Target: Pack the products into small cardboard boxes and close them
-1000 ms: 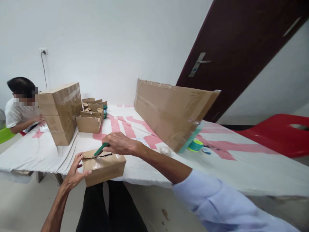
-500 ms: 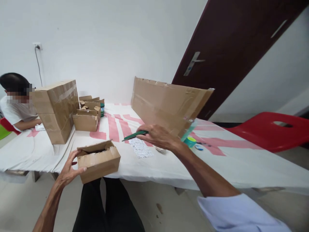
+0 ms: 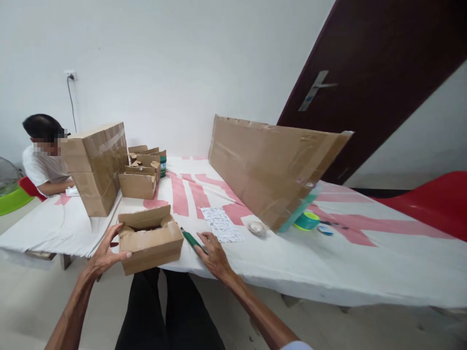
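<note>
My left hand (image 3: 109, 253) grips the left end of a small brown cardboard box (image 3: 153, 250), with the thumb on its near side. The box's back flap stands up and its top gapes open; what is inside cannot be made out. Right of the box, my right hand (image 3: 212, 253) has its fingers round the rear end of a green utility knife (image 3: 193, 240), low at the tabletop. The knife's tip points toward the box. A sheet of small printed labels (image 3: 222, 224) lies just beyond that hand.
Stacked cartons (image 3: 105, 170) and opened small boxes (image 3: 138, 184) stand at the left, with a green tin (image 3: 163, 166) behind. A large cardboard carton (image 3: 270, 165) leans at right, near clear tape (image 3: 257, 228) and a teal tape roll (image 3: 307, 221). Another person (image 3: 45, 160) sits far left.
My right hand has come down and left with the knife, from above the labels to beside the box. My left hand keeps its hold. The view has turned slightly left.
</note>
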A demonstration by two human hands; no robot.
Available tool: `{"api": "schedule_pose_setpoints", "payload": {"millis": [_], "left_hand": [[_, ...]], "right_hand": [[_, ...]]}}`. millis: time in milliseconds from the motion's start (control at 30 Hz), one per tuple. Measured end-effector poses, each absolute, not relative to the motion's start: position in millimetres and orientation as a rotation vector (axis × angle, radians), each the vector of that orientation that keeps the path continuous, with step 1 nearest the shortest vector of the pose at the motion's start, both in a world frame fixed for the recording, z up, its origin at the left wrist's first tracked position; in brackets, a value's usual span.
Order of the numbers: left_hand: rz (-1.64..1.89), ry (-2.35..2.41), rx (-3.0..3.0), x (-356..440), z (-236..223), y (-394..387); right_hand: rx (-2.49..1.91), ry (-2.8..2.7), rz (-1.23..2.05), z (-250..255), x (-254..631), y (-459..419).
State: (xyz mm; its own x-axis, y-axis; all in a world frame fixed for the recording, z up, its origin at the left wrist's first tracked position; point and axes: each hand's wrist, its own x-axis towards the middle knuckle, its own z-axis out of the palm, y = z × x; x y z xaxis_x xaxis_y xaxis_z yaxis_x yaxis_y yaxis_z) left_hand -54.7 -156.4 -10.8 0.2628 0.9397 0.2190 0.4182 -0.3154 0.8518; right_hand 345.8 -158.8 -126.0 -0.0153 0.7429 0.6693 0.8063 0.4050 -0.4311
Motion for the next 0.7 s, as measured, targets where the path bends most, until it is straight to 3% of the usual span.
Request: {"api": "schedule_pose_setpoints", "payload": {"millis": [200,333,467,700], "left_hand": [[0.966,1.219,1.847,-52,-7,-158],[0.929,1.211,1.856,-53,-3,-163],[0.925,1.178,1.842,-58,-3,-165],[0.983,1.214,1.768,-55,-4,-161]], "right_hand": [[-1.066,-2.009,0.056,-28,312,-151],[-1.034,-2.310,0.167,11,291,-152],[-1.072,-2.328,0.143,14,284,-156],[-1.003,-2.106,-0.196,-23,284,-186]]}}
